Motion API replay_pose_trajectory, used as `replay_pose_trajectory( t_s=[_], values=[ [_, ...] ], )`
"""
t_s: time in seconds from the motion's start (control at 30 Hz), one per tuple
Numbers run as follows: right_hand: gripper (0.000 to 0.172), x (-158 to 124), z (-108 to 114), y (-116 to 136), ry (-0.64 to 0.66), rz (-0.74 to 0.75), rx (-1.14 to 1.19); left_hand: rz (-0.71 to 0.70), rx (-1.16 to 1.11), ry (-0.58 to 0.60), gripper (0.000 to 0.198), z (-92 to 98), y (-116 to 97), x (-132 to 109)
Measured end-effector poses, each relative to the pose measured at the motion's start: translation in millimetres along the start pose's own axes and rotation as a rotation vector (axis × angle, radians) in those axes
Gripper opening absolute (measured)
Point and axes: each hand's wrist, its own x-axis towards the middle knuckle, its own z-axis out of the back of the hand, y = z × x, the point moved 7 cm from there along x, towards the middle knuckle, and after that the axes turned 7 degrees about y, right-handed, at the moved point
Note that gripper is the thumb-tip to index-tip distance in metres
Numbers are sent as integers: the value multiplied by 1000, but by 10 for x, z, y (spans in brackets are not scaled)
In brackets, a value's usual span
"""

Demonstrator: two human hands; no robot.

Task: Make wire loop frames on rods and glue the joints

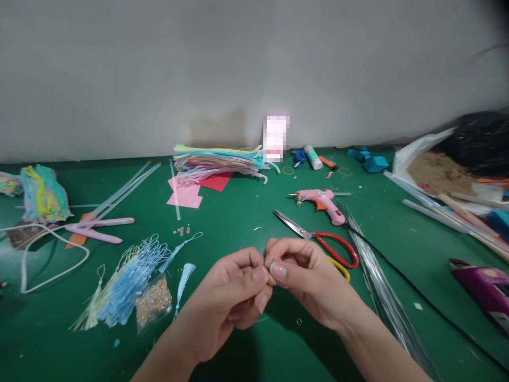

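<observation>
Wire, very thin, is looping up toward 12 o'clock from the 2 hands, low over the middle of the counter. Left hand and right hand are pinching it in narrow grips, thumbs touching. Uneven pulling risks kinking it, or dropping it toward the scissors at 2 o'clock.

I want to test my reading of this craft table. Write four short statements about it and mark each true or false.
1. The left hand and the right hand pinch one small grey piece between their fingertips. True.
2. The pink plastic glue gun is held in the right hand. False: it lies on the green table, beyond the hands.
3. The red-handled metal scissors lie on the table. True.
4. The light blue thread tassels lie right of the hands. False: they lie to the left.
</observation>
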Motion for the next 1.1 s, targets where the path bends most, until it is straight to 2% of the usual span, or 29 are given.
replay_pose_trajectory(
  t_s=[0.17, 0.57, 0.77, 0.97, 1.1],
  values=[
    [15, -6, 7, -13, -31, 0, 12, -35, 19, -37, 22, -4, -7, 1],
    [16, -16, 48, -12, -100, 21, -37, -45, 44, -40, 23, 2, -8, 9],
    [16, -13, 61, 5, -118, 42, -84, -55, 57, -88, 25, 19, -16, 8],
    [16, -16, 75, -2, -129, 48, -72, -37, 13, -26, 22, 18, 10, 14],
    [15, -11, 66, -15, -131, 45, -30, -25, -12, -28, 21, 25, 16, 9]
  ],
)
